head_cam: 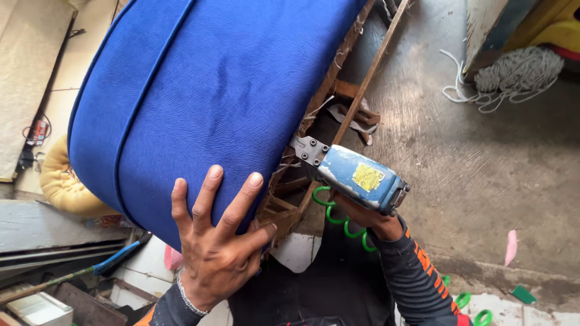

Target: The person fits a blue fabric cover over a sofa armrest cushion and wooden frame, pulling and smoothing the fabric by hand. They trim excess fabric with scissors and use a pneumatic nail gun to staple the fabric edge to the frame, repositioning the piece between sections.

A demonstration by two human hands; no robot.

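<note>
Blue textured fabric fills the upper left and centre of the frame: we see a big padded cushion (205, 90) stretched over a wooden frame (289, 202) whose bare slats show at centre. Concrete floor (483, 157) takes the right half. A pile of pale rope (513, 72) sits upper right, and a yellow foam piece (63, 181) lies at the left edge.

Next down in size, our left hand (214, 247) at lower centre presses flat on the cushion's lower edge, fingers spread wide apart, thumb hooked toward the frame. Our right hand (368, 220), centre right, is mostly hidden under a blue staple gun (353, 175); its fingers look wrapped around the grip, though we cannot see them clearly. The gun's metal nose touches the frame just beside the fabric edge. A green coiled hose (338, 220) hangs from the gun.

Risk, as we judge it: the left thumb sits close to the nose, so a slip could fire near it. If the pressing hand eases, the fabric could slacken and wrinkle. The hose could snag on the slats and tug the gun off line.
</note>
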